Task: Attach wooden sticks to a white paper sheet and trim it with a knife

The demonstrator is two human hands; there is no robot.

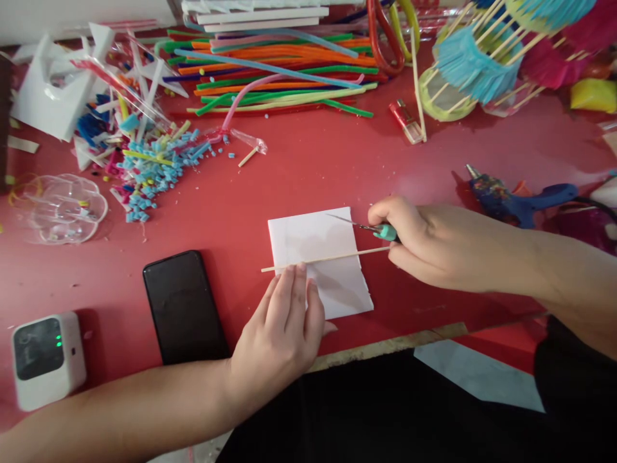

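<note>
A white foam board piece (328, 283) lies on the red table near its front edge. Across it runs a thin wooden stick (337, 257), its left end jutting past the board. My left hand (284, 321) rests with fingers stretched out, the fingertips pressing the stick down onto the board. In my right hand (419, 241), closed around its teal handle, is a craft knife (384, 230); the thin blade points left above the board's upper part. The stick's right end meets my right fingers, and whether they grip it is hidden.
Left of the board lie a black phone (186, 307) and a white device (48, 360). Foam scraps (149, 177) and a clear plastic tray (67, 209) are farther back. Pipe cleaners (279, 71) line the back; a glue gun (511, 196) lies beyond my right arm.
</note>
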